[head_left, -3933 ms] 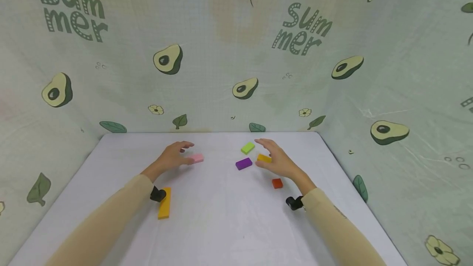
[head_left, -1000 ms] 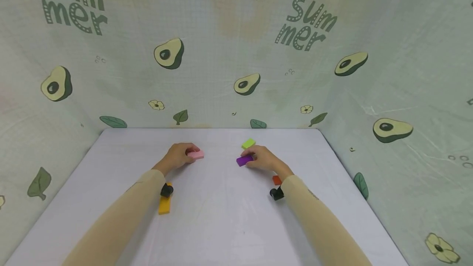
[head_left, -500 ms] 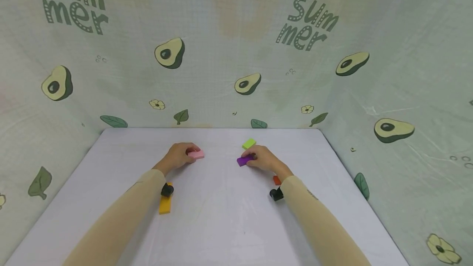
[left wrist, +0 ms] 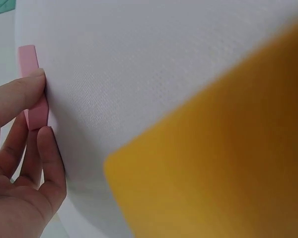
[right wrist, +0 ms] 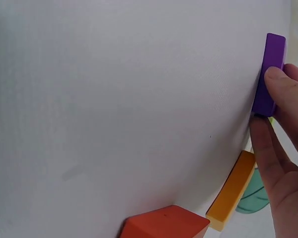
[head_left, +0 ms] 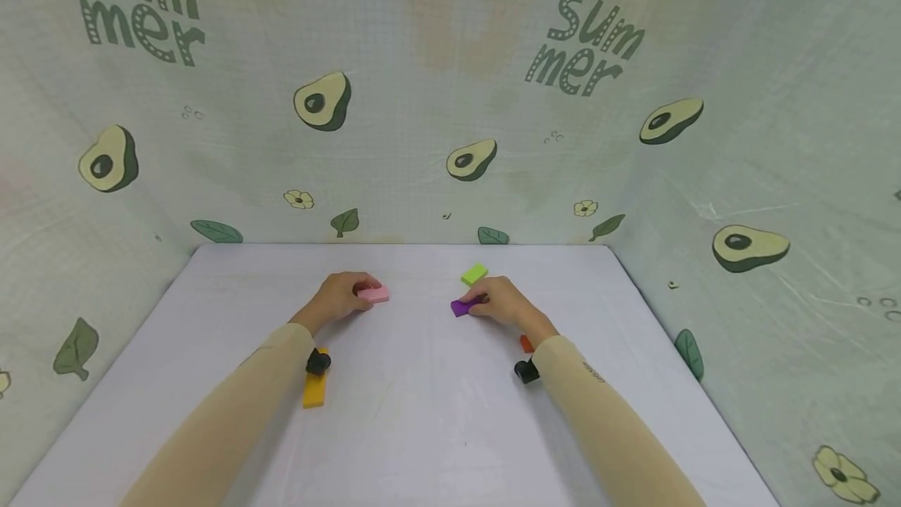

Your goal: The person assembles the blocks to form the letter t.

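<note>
My left hand [head_left: 336,298] pinches a pink block [head_left: 378,295] at the left of the table's far half; in the left wrist view the thumb lies across the pink block [left wrist: 38,115]. My right hand [head_left: 510,303] holds a purple block [head_left: 459,308] between thumb and fingers, and the right wrist view shows the purple block [right wrist: 274,49] with the thumb on its side. Just behind the right hand lies a lime green block [head_left: 475,274]. An orange-yellow block [right wrist: 232,190] near that hand is hidden in the head view.
Under the left wrist camera lies a long yellow block [head_left: 314,391], large and blurred in the left wrist view. A red block [head_left: 526,344] sits beside the right wrist, partly covered. Printed cloth [head_left: 394,178] rises behind the white table [head_left: 415,413].
Since the oldest frame, the right hand has moved left from the yellow block and gripped the purple one. The left fingers have closed on the pink block. Over the last second both hands barely move.
</note>
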Demonstrator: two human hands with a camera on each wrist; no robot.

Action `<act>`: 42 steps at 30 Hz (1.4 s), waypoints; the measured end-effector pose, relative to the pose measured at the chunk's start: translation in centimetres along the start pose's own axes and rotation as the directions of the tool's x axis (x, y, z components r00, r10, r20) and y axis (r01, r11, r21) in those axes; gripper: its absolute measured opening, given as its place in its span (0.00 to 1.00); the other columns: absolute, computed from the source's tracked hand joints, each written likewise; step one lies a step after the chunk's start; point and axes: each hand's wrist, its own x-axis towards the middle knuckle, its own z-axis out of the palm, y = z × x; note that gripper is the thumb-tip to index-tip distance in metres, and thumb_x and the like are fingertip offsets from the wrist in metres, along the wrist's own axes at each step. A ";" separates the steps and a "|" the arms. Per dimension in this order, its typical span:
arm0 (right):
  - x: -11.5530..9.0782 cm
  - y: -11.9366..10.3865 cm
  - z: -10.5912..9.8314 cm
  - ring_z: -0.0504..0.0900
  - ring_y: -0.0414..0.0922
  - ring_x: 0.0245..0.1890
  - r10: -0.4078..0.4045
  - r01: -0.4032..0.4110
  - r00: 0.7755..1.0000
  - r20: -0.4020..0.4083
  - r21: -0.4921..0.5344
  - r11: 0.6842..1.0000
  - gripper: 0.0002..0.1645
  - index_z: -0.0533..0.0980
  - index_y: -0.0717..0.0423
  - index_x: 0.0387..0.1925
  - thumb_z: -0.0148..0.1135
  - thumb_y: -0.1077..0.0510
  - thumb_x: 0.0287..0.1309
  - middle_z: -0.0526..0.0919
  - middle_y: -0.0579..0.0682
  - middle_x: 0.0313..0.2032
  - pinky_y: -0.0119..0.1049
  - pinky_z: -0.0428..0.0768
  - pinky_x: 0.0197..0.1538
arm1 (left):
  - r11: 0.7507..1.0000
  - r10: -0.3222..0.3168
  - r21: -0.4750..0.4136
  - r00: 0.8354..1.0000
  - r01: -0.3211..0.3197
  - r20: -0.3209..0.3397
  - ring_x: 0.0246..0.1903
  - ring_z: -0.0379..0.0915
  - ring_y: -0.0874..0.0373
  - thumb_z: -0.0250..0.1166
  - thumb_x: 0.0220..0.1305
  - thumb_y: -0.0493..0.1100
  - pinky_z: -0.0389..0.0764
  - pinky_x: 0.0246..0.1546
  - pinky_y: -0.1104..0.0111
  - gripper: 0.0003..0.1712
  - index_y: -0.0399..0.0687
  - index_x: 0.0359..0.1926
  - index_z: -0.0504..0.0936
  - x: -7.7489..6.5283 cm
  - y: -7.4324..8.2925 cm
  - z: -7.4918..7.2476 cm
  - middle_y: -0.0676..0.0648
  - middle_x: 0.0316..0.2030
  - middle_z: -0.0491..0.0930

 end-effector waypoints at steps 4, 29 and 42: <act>0.0 0.0 0.1 0.83 0.50 0.61 0.004 -0.004 1.000 -0.005 -0.001 1.000 0.15 0.89 0.50 0.53 0.73 0.63 0.66 0.89 0.50 0.55 0.49 0.80 0.66 | 1.000 -0.007 -0.005 1.000 0.007 -0.001 0.55 0.74 0.44 0.73 0.68 0.36 0.77 0.66 0.48 0.23 0.49 0.63 0.85 -0.1 0.1 -0.1 0.41 0.58 0.83; 0.2 0.1 0.2 0.83 0.47 0.59 0.042 -0.042 0.999 -0.006 0.016 0.999 0.15 0.90 0.46 0.53 0.74 0.61 0.66 0.89 0.47 0.55 0.49 0.79 0.67 | 0.999 0.035 -0.013 0.999 -0.035 0.007 0.54 0.74 0.44 0.72 0.67 0.35 0.77 0.65 0.49 0.23 0.46 0.63 0.84 -0.4 0.1 -0.5 0.39 0.58 0.83; 0.3 0.2 0.2 0.83 0.45 0.56 0.041 -0.041 0.999 -0.007 0.018 0.999 0.16 0.90 0.47 0.52 0.74 0.62 0.65 0.89 0.47 0.53 0.46 0.81 0.63 | 0.999 0.047 -0.005 0.999 -0.047 0.021 0.56 0.75 0.44 0.73 0.67 0.36 0.77 0.65 0.48 0.23 0.47 0.62 0.85 -0.4 0.4 -0.5 0.40 0.59 0.83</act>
